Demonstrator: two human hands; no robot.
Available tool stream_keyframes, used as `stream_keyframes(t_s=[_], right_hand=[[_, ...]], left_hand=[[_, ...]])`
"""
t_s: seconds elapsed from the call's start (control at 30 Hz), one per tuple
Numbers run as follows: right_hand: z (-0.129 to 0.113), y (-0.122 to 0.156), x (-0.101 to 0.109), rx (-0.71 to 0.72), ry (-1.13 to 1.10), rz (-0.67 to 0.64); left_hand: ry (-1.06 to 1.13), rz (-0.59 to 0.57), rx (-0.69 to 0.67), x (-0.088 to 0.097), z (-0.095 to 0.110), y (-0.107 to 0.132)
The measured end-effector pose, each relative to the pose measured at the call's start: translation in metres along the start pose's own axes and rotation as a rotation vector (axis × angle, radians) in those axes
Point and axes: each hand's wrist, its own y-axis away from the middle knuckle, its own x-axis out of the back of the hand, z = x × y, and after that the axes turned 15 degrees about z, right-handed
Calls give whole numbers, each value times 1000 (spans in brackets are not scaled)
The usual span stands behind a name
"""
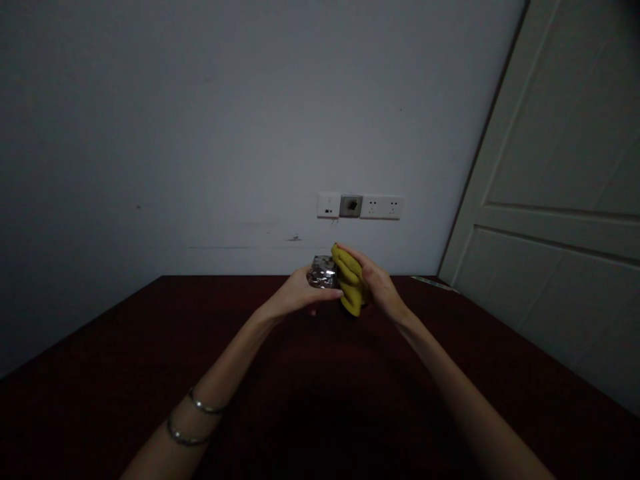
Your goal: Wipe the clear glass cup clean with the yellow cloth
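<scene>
My left hand [299,293] is closed around a small faceted glass object [323,273] that glints silver, held above the dark red table [150,360]. My right hand [377,283] grips a bunched yellow cloth [349,281] and presses it against the right side of the glass object. Both arms reach forward from the bottom of the view, and two thin bangles [193,420] circle my left wrist. Part of the glass object is hidden behind my fingers and the cloth.
A grey-white wall stands behind the table, with a row of wall sockets [361,206] just above my hands. A cream panelled door [560,180] fills the right side. A thin strip of something pale [433,283] lies at the table's far right corner.
</scene>
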Motion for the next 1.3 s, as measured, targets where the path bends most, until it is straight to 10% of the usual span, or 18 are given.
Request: stream_keyframes(t_s=[0.4,0.83,1.1,1.3], right_hand=[[-10,7,-8,241,332,-49],[-5,10,-12,-127,47,152],[4,-1,-16,-233,1,225],[-3,0,-19,-225,-13,207]], left_hand=[[37,-166,133,1,6,3],[-24,-375,128,13,-11,2],[-37,65,-59,8,-9,0],[169,23,-98,-6,-6,-1]])
